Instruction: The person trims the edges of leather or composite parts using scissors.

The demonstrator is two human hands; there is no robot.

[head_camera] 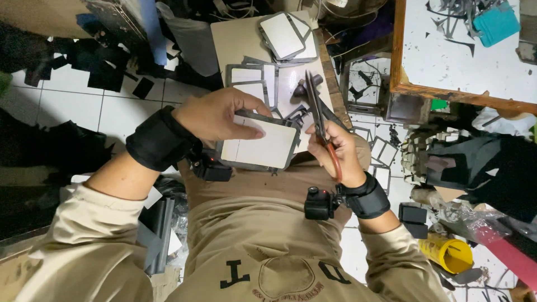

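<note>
Hands: one panel [262, 146], one scissors [320, 114]

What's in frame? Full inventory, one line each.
Rounded rectangular white card with dark grey border: one, held in left grip, centre.
Dark metal scissors with orange handle: one, in right grip, blades pointing up.
Matching grey-bordered white cards: a stack, top centre on the board.
Empty grey frame offcuts: several, above the left hand.
Beige work board: one, top centre.
Yellow cylinder: one, floor, lower right.
Teal object: one, on white table top right.
White floor tiles: left side.
Black wrist straps with small devices: two, one per wrist.
Left hand: gripping card.
Right hand: gripping scissors.
</note>
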